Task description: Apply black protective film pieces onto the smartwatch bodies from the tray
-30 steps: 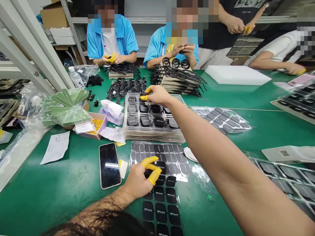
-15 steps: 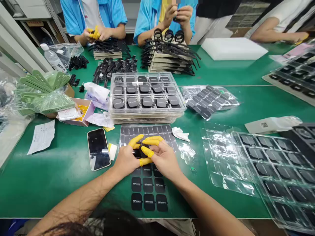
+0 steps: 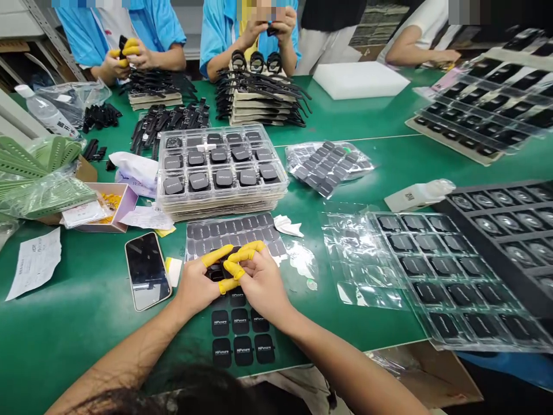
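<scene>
My left hand [image 3: 199,282] and my right hand [image 3: 264,282] meet in front of me, yellow finger cots on the thumbs and forefingers. Between them is a small black smartwatch body [image 3: 215,272], largely covered by fingers. The left thumb and forefinger grip its edges, while the right fingers pinch at its right side. Below the hands lies a clear sheet of square black HiFuture screen films [image 3: 240,320]. Another sheet of dark films [image 3: 203,232] lies just beyond them. Farther back, a clear compartment tray [image 3: 224,199] on a stack holds black watch bodies.
A phone [image 3: 148,271] lies to the left, near an open box [image 3: 123,216] and green straps [image 3: 52,187]. At right are a filled tray [image 3: 425,266], clear empty trays [image 3: 358,259] and a white bottle [image 3: 419,196]. Co-workers handle black parts across the table, behind strap stacks [image 3: 259,95].
The view has turned right, so the table's contents appear farther left. Both hands keep hold of the smartwatch body, with the right fingers slightly shifted. A co-worker at left has raised a black part.
</scene>
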Available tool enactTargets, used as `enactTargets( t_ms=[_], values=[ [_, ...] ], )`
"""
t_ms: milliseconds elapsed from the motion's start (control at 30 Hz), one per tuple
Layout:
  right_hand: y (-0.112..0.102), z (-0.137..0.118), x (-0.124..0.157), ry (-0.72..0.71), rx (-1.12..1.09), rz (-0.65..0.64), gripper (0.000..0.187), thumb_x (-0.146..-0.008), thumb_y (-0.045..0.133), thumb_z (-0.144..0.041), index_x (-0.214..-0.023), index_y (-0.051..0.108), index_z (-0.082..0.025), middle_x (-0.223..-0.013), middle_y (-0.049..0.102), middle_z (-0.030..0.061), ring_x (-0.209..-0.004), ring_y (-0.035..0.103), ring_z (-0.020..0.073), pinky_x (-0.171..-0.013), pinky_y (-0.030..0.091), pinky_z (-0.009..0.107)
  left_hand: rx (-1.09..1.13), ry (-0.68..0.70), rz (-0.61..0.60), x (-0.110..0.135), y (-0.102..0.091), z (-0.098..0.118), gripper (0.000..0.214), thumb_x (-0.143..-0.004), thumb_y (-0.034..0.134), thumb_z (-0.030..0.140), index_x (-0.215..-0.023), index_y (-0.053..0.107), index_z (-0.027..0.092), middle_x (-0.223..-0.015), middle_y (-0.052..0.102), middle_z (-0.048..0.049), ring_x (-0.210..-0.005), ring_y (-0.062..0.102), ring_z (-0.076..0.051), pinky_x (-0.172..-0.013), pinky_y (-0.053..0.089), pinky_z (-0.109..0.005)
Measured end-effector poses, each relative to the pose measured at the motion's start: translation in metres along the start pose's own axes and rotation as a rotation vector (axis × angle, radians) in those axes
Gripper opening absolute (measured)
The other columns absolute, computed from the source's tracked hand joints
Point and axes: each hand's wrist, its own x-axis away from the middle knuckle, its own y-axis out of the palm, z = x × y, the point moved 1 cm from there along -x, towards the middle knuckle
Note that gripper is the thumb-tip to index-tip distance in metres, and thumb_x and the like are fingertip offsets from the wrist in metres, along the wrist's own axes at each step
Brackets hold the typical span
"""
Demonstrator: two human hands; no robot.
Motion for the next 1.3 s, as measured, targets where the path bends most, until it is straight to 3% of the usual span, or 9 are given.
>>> enactTargets(
  t_ms=[167, 333, 500, 733, 833, 933, 1033, 1100, 1300],
  values=[
    [-0.015, -0.009, 0.003, -0.079, 0.093, 0.042, 0.030, -0.081, 0.090, -0.059, -0.086, 0.080, -0.031, -0.104, 0.067, 0.0057, -0.093, 0.073, 0.0259, -0.088, 0.067, 0.047, 0.013, -0.005, -0.003, -0.001, -0.001, 0.001, 0.057, -0.075, 0.095, 0.037, -0.129, 0.084, 0.021, -0.123, 0.087, -0.0101, -0.110, 0.085, -0.030, -0.104, 0.070, -0.044],
    [-0.125, -0.027, -0.026, -0.126, 0.250, 0.365, 0.045, -0.074, 0.089, -0.064, -0.096, 0.077, -0.027, -0.094, 0.077, 0.0053, -0.090, 0.072, 0.0260, -0.086, 0.061, 0.045, 0.149, -0.088, 0.018, -0.004, -0.002, 0.001, 0.066, -0.076, 0.097, 0.043, -0.136, 0.080, 0.023, -0.123, 0.087, -0.0100, -0.114, 0.084, -0.031, -0.109, 0.068, -0.048],
    [-0.200, -0.034, -0.062, -0.063, 1.057, 0.418, 0.022, -0.080, 0.079, -0.044, -0.090, 0.077, -0.024, -0.095, 0.080, 0.0093, -0.102, 0.070, 0.0340, -0.088, 0.055, 0.049, 0.151, -0.073, 0.015, -0.004, -0.003, 0.000, 0.069, -0.074, 0.099, 0.047, -0.135, 0.080, 0.022, -0.122, 0.087, -0.0108, -0.111, 0.084, -0.033, -0.107, 0.069, -0.051],
    [-0.198, -0.037, -0.084, 0.041, 0.831, 0.133, 0.047, -0.078, 0.084, -0.060, -0.107, 0.080, -0.023, -0.090, 0.082, 0.0074, -0.078, 0.072, 0.0263, -0.072, 0.054, 0.040, 0.143, -0.049, 0.019, 0.000, -0.002, 0.005, 0.062, -0.076, 0.097, 0.041, -0.132, 0.081, 0.021, -0.118, 0.088, -0.0114, -0.108, 0.085, -0.032, -0.106, 0.069, -0.050],
    [-0.205, -0.026, -0.083, 0.072, 1.056, 0.137, 0.046, -0.076, 0.085, -0.059, -0.106, 0.080, -0.025, -0.089, 0.082, 0.0058, -0.081, 0.073, 0.0286, -0.070, 0.053, 0.039, 0.134, -0.081, 0.028, -0.001, -0.001, 0.005, 0.060, -0.074, 0.097, 0.038, -0.130, 0.082, 0.021, -0.116, 0.088, -0.0104, -0.107, 0.085, -0.032, -0.101, 0.071, -0.048],
    [-0.207, -0.017, -0.088, -0.201, 1.258, 0.235, 0.042, -0.085, 0.079, -0.054, -0.114, 0.082, -0.025, -0.108, 0.081, 0.0130, -0.101, 0.073, 0.0362, -0.081, 0.057, 0.048, 0.139, -0.113, 0.016, -0.002, 0.000, 0.005, 0.060, -0.073, 0.098, 0.036, -0.128, 0.082, 0.022, -0.113, 0.088, -0.0099, -0.106, 0.085, -0.032, -0.100, 0.072, -0.048],
    [-0.195, -0.014, -0.106, -0.521, 1.179, -0.043, 0.034, -0.095, 0.073, -0.047, -0.121, 0.085, -0.027, -0.125, 0.079, 0.0143, -0.115, 0.070, 0.0361, -0.096, 0.057, 0.054, 0.146, -0.120, 0.011, -0.002, 0.001, 0.006, 0.058, -0.072, 0.099, 0.034, -0.126, 0.082, 0.022, -0.113, 0.088, -0.0100, -0.106, 0.085, -0.032, -0.102, 0.071, -0.049],
    [-0.183, -0.018, -0.116, -0.600, 1.092, -0.228, 0.024, -0.100, 0.071, -0.045, -0.108, 0.088, -0.030, -0.111, 0.082, 0.0105, -0.100, 0.071, 0.0301, -0.091, 0.059, 0.050, 0.153, -0.127, 0.004, -0.002, 0.001, 0.007, 0.058, -0.071, 0.099, 0.033, -0.126, 0.082, 0.023, -0.111, 0.088, -0.0098, -0.105, 0.085, -0.032, -0.101, 0.071, -0.050],
    [-0.113, -0.044, -0.077, -0.868, 0.783, -0.281, 0.012, -0.102, 0.077, -0.038, -0.104, 0.086, -0.030, -0.093, 0.080, 0.0049, -0.083, 0.068, 0.0218, -0.073, 0.057, 0.039, 0.142, -0.088, 0.018, -0.002, 0.004, 0.005, 0.058, -0.072, 0.099, 0.036, -0.125, 0.081, 0.023, -0.111, 0.088, -0.0105, -0.105, 0.085, -0.034, -0.101, 0.069, -0.055]
  ],
)
